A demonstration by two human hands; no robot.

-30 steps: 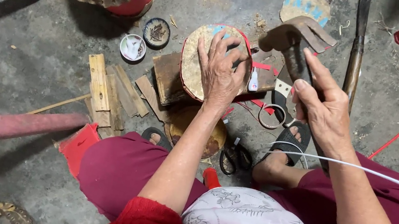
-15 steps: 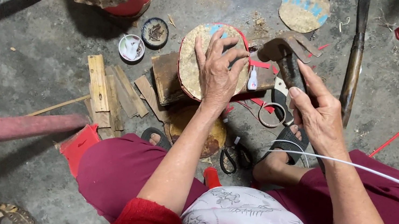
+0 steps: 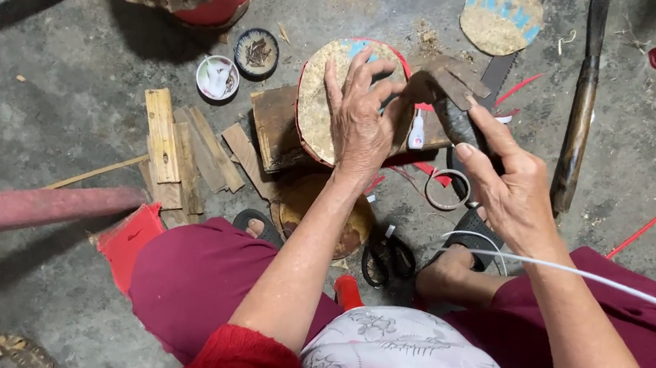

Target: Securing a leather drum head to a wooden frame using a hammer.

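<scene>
The hammer (image 3: 451, 89) in the right hand (image 3: 508, 184) has come down over the past second. A second ago its head stood raised, up and to the right of the small round drum (image 3: 328, 90) and clear of its rim; half a second ago it was lower, close to that rim. Now the head meets the drum's right edge, just beside the fingertips of the left hand (image 3: 361, 123). The right hand has moved closer to the drum with it.
</scene>
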